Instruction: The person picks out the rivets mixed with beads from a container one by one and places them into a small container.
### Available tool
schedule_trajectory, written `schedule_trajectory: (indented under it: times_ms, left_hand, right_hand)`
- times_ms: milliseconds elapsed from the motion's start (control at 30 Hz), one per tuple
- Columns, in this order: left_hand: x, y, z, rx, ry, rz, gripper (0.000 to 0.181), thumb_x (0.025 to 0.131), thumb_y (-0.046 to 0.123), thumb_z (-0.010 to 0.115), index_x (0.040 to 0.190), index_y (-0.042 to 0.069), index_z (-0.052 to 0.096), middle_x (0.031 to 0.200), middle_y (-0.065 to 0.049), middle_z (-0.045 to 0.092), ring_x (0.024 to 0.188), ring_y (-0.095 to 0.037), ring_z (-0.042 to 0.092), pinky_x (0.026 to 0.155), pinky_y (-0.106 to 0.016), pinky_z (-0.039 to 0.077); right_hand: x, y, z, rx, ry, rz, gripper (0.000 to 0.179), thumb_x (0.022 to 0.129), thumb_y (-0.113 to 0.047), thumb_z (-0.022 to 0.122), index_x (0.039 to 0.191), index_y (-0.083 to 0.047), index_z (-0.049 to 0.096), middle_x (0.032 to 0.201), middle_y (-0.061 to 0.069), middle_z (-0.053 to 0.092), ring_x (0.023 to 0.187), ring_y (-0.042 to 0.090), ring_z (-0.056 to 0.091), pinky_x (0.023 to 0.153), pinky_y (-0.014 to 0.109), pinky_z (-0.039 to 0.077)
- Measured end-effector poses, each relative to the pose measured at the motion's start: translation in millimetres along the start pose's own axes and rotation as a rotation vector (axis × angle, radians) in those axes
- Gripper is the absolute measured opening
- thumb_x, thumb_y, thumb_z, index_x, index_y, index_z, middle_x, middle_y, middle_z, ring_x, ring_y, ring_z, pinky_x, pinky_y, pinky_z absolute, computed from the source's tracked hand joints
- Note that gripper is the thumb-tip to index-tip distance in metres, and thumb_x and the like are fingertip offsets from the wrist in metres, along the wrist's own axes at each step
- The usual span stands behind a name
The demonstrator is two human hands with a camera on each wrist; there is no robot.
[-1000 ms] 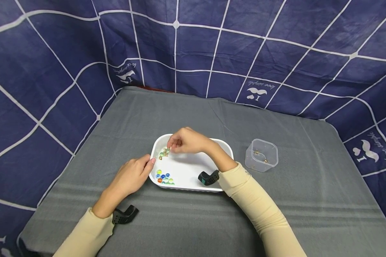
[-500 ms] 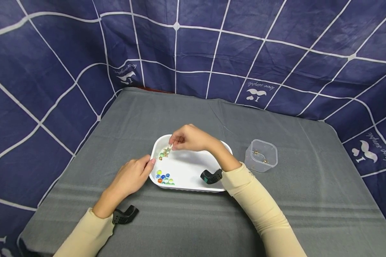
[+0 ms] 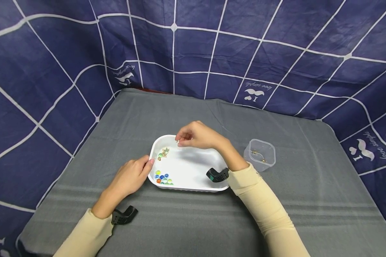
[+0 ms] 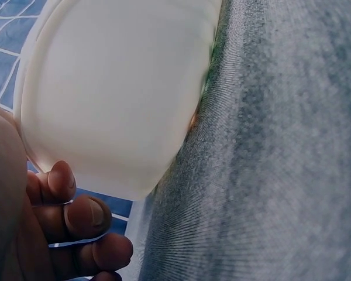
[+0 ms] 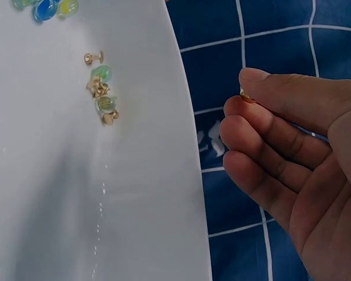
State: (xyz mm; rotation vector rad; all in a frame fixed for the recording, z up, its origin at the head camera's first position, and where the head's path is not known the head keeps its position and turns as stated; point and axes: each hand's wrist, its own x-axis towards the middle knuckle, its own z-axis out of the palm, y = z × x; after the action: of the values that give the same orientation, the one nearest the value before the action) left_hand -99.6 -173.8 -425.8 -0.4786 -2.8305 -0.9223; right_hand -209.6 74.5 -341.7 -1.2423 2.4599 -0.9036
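Note:
In the head view my left hand (image 3: 132,177) grips the left rim of a white tray (image 3: 189,171), thumb over the edge. Its fingers curl by the tray's outer wall (image 4: 117,99) in the left wrist view. Above the tray's far side, my right hand (image 3: 201,135) pinches a tiny gold stud (image 5: 245,95) between thumb and forefinger; most of the stud is hidden. Inside the tray, gold studs (image 5: 93,57) and green glass marbles (image 5: 101,74) lie in a small cluster at the far left. Several coloured marbles (image 3: 162,177) gather in the near left corner.
Right of the tray stands a clear plastic box (image 3: 266,151) with a few gold pieces (image 3: 263,160) inside. Grey cloth (image 3: 276,207) covers the table. A blue curtain (image 3: 193,50) with white lines hangs behind and at both sides.
My right hand has lifted away from the cluster and shifted right and toward the tray's far side, carrying the gold stud. The left hand has stayed on the rim.

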Motion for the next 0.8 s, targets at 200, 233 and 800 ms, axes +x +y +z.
schedule_trajectory:
  times_ms: [200, 233, 800]
  left_hand:
    - [0.2, 0.0, -0.8, 0.004, 0.006, 0.002, 0.029, 0.104, 0.022, 0.050, 0.076, 0.014, 0.049, 0.058, 0.002, 0.039, 0.054, -0.018, 0.042, 0.049, -0.035, 0.031]
    - [0.3, 0.2, -0.8, 0.004, 0.004, 0.000, 0.029, 0.104, 0.023, 0.049, 0.076, 0.014, 0.050, 0.058, 0.002, 0.039, 0.054, -0.018, 0.042, 0.049, -0.035, 0.031]
    - [0.1, -0.3, -0.3, -0.008, -0.001, 0.006, 0.029, 0.105, 0.023, 0.049, 0.077, 0.013, 0.050, 0.058, 0.004, 0.037, 0.052, -0.016, 0.039, 0.048, -0.033, 0.030]
  right_hand:
    - [-9.5, 4.6, -2.6, 0.015, 0.022, 0.021, 0.014, 0.088, -0.012, 0.075, 0.097, -0.001, 0.074, 0.080, -0.004, 0.069, 0.074, 0.007, 0.063, 0.073, 0.025, 0.051]
    - [-11.0, 5.2, -2.9, 0.014, 0.027, 0.021, 0.014, 0.088, -0.011, 0.075, 0.097, -0.001, 0.074, 0.080, -0.004, 0.069, 0.074, 0.007, 0.063, 0.073, 0.025, 0.051]
    - [-44.3, 7.4, -16.5, 0.059, 0.102, 0.063, 0.014, 0.088, -0.008, 0.075, 0.097, 0.002, 0.072, 0.082, -0.002, 0.070, 0.076, 0.010, 0.065, 0.076, 0.028, 0.052]
